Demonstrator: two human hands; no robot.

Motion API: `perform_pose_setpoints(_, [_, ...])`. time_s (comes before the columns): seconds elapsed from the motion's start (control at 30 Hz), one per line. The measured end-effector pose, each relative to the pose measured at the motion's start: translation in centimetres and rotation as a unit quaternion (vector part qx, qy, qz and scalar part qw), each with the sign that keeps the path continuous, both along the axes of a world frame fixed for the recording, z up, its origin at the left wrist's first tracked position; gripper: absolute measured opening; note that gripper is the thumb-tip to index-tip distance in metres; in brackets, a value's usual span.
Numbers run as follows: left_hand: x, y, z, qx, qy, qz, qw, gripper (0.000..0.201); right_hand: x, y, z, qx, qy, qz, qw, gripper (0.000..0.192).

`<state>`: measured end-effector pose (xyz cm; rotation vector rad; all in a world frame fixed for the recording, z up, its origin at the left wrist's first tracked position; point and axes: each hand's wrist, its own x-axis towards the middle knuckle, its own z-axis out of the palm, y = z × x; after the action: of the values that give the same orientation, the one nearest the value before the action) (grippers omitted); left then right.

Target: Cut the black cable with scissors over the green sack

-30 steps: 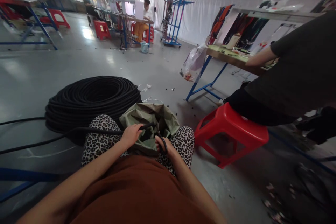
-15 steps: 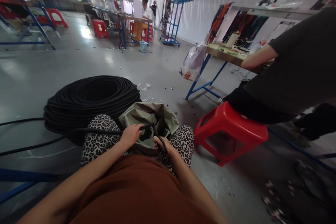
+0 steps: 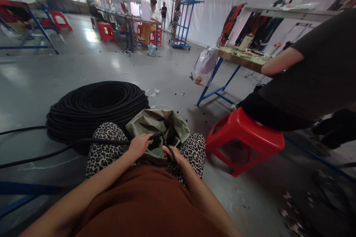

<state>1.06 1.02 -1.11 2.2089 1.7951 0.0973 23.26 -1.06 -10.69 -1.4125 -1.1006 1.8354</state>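
A thick black cord [image 3: 111, 141] runs from the left across my knee, and my left hand [image 3: 139, 146] is closed around it near its end. My right hand [image 3: 174, 154] grips black-handled scissors [image 3: 172, 152], whose blades are up against the cord just past my left fingers; whether they are parted is too small to tell. Under both hands, between my knees, sits an open olive-green sack [image 3: 175, 127]. Beyond my left knee lies a large coil of black cord [image 3: 97, 107] on the floor.
A red plastic stool [image 3: 244, 129] with a seated person stands close on my right, beside a workbench [image 3: 239, 57] with a plastic bag [image 3: 205, 64] hanging from it. A blue rack [image 3: 185, 22] and other people at tables are farther back. Blue metal bars [image 3: 25, 189] are at lower left.
My hands stay at nearly the same spot, with the cord end and scissors only slightly shifted. The seated person's arm on the right has moved a little to the right.
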Motion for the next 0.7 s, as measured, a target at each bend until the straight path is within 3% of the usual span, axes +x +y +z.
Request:
perform_pose_setpoints(0.4, [0.24, -0.34, 0.08, -0.003, 0.035, -0.029, 0.999, 0.041, -0.5, 0.48, -0.21, -0.018, -0.035, -0.017, 0.999, 0.058])
perform_pose_setpoints(0.7, [0.3, -0.29, 0.16, -0.005, 0.051, -0.054, 0.997, 0.044, -0.24, 0.34, 0.24, 0.007, -0.047, 0.008, 0.999, 0.059])
